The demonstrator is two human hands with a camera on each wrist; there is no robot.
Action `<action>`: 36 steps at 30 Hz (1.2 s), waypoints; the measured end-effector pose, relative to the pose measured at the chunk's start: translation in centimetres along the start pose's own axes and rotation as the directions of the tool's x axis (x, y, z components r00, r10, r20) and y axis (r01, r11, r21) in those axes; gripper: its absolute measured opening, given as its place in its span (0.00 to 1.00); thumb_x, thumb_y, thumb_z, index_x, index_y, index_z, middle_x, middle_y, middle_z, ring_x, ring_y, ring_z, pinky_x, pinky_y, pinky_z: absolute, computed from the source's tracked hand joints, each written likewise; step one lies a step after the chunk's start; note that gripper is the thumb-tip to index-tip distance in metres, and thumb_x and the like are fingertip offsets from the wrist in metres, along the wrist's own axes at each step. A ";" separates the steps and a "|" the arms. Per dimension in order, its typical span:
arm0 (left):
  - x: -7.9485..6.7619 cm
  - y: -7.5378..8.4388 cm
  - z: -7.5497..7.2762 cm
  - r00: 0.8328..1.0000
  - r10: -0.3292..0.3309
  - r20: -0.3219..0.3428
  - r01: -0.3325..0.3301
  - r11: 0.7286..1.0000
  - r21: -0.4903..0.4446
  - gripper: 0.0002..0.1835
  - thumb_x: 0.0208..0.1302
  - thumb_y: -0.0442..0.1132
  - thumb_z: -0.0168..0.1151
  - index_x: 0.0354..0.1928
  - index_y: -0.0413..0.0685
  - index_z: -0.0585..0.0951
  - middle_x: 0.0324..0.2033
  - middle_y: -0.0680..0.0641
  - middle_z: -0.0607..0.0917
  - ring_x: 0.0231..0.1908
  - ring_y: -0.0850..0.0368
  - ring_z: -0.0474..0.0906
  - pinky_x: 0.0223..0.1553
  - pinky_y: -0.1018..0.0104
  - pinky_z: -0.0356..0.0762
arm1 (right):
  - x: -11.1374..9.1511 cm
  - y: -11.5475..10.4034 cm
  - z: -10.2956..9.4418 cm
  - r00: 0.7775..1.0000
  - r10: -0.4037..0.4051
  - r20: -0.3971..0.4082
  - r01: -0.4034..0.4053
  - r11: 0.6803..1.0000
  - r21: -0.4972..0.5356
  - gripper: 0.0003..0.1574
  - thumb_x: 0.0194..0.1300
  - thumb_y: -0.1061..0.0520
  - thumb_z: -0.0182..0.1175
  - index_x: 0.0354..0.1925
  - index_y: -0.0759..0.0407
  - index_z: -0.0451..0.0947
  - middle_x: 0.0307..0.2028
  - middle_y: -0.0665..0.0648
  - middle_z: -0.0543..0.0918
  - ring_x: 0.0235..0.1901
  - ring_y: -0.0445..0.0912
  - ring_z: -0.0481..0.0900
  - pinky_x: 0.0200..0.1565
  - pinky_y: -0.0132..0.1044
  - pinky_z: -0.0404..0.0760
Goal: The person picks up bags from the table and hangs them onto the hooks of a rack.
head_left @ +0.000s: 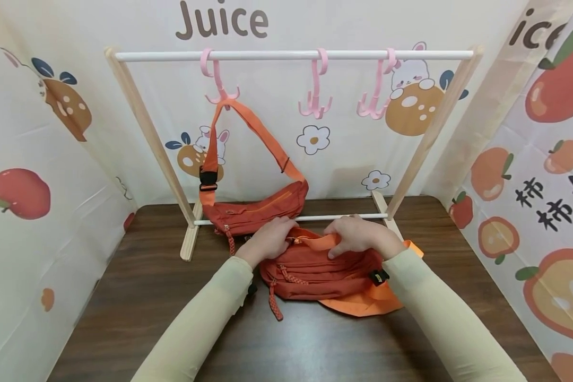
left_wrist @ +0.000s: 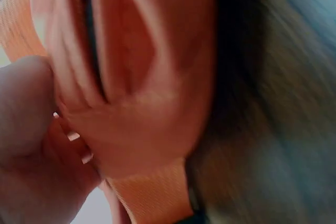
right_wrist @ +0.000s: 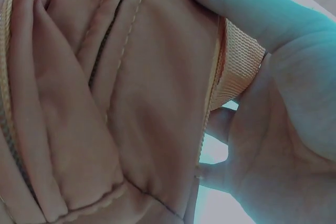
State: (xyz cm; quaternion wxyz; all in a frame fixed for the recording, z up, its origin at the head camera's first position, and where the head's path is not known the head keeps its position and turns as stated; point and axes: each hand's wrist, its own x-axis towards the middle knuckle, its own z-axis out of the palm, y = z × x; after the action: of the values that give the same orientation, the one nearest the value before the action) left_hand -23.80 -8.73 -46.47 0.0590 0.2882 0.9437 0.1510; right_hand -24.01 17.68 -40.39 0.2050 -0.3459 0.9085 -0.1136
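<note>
A rust-red waist bag (head_left: 334,276) with an orange strap (head_left: 365,302) lies on the table in the head view, its zip pulls hanging at the left. My left hand (head_left: 269,241) grips its upper left edge. At the upper right edge, my right hand (head_left: 355,234) holds the bag, thumb in front. The right wrist view shows that thumb (right_wrist: 236,14) on the fabric and fingers behind the edge. In the left wrist view, blurred, the left hand (left_wrist: 26,129) is against the bag's side. A similar waist bag (head_left: 262,215) hangs just behind by its orange strap.
A wooden rack (head_left: 148,127) with a white top rail (head_left: 267,55) stands at the back. The second bag hangs from the left pink hook (head_left: 217,79). Two more pink hooks, a middle one (head_left: 316,87) and a right one (head_left: 376,93), carry nothing. Printed cloth walls surround the brown table (head_left: 138,297).
</note>
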 end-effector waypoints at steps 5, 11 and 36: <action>-0.3 -0.8 0.4 0.998 -0.051 -0.026 0.051 0.999 0.003 0.15 0.73 0.37 0.68 0.58 0.47 0.82 0.52 0.46 0.82 0.54 0.46 0.77 0.58 0.49 0.77 | -0.1 0.2 0.0 1.000 -0.014 0.002 0.014 1.000 -0.014 0.24 0.64 0.42 0.77 0.56 0.45 0.88 0.56 0.49 0.85 0.60 0.52 0.81 0.66 0.68 0.66; -0.7 -1.3 0.7 0.997 -0.057 -0.044 0.056 0.998 -0.022 0.14 0.72 0.38 0.69 0.57 0.47 0.83 0.49 0.46 0.83 0.52 0.47 0.78 0.55 0.50 0.78 | -0.2 0.3 -0.2 1.000 -0.013 0.016 0.013 1.000 -0.014 0.29 0.64 0.42 0.76 0.61 0.49 0.86 0.61 0.52 0.84 0.64 0.54 0.79 0.67 0.67 0.66; -2.7 -1.6 -0.9 0.990 -0.070 -0.119 0.069 0.998 -0.013 0.11 0.70 0.43 0.74 0.32 0.57 0.81 0.29 0.57 0.82 0.27 0.59 0.76 0.33 0.60 0.75 | 0.4 1.7 0.2 0.995 0.098 0.036 -0.097 0.995 -0.010 0.40 0.64 0.43 0.77 0.68 0.60 0.80 0.64 0.58 0.83 0.67 0.59 0.77 0.68 0.74 0.59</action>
State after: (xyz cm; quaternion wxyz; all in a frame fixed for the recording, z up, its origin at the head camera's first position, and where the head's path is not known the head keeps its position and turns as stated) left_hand -22.53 -11.70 -46.08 0.0090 0.2452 0.9544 0.1699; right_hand -25.15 18.64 -41.28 0.2255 -0.3040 0.9209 -0.0931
